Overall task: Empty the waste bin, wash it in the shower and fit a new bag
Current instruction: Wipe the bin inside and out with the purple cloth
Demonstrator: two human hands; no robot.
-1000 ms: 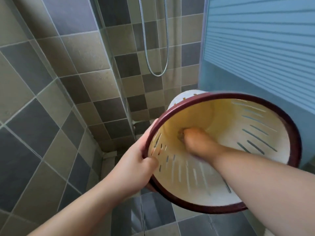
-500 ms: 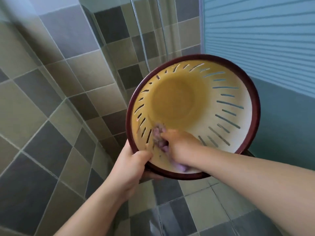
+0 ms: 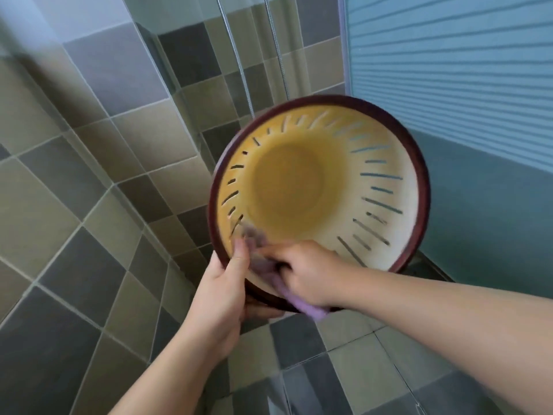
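Against matte square tiles (image 3: 74, 181), slotted round plastic bin (image 3: 386, 235), soft purple cloth (image 3: 269, 271)

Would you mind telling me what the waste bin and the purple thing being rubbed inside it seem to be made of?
The waste bin looks like moulded plastic: a smooth cream wall cut with neat slots and a dark red rim. The purple cloth, gripped by the right hand, seems soft fabric, since it bunches and folds; blur hides the weave.
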